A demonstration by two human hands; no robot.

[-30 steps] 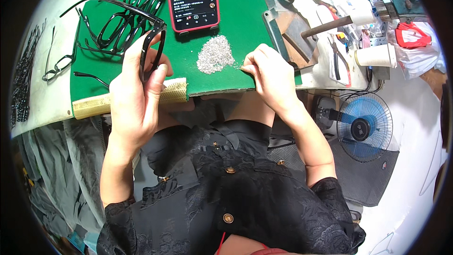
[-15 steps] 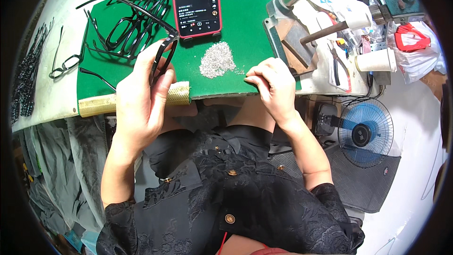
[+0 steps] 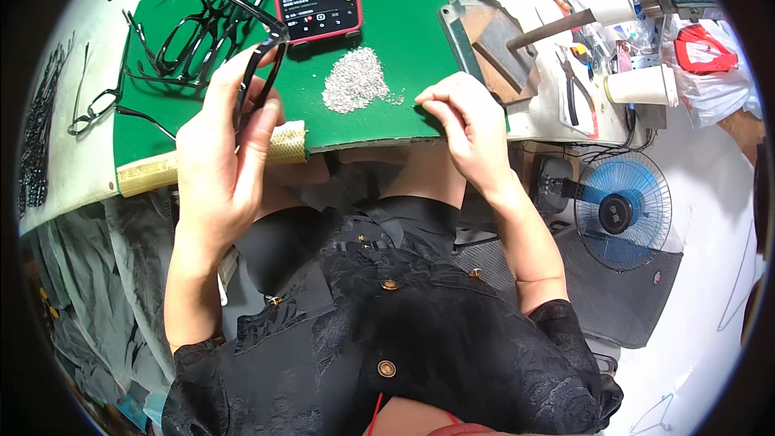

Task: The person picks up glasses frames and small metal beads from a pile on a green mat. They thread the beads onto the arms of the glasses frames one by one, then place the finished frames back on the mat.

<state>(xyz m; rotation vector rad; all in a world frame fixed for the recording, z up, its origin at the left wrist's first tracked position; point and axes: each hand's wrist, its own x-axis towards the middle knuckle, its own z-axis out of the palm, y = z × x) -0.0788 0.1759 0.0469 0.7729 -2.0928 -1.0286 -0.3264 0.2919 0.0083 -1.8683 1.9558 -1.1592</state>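
Note:
My left hand (image 3: 226,125) is closed around a black eyeglass frame (image 3: 262,56), held up over the near edge of the green mat (image 3: 395,16), one temple arm stretching to the upper left. My right hand (image 3: 464,117) rests at the mat's near right edge, thumb and fingertips pinched together; whatever is between them is too small to make out. Between the hands lies a pile of tiny silvery metal pieces (image 3: 355,81), with a few grains scattered toward my right fingertips. Several more black eyeglass frames (image 3: 190,40) lie heaped on the mat beyond my left hand.
A phone in a red case (image 3: 316,0) stands behind the pile. At right are a green-and-metal bench press (image 3: 484,40), pliers (image 3: 575,93), a paper cup (image 3: 642,87) and a plastic bag (image 3: 710,73). A blue fan (image 3: 622,210) stands below. Yellow mesh padding (image 3: 161,173) lines the table edge.
The whole view has shifted, so the table and its things sit a little further left and up. Both hands keep the same grips, and the phone's screen content has changed.

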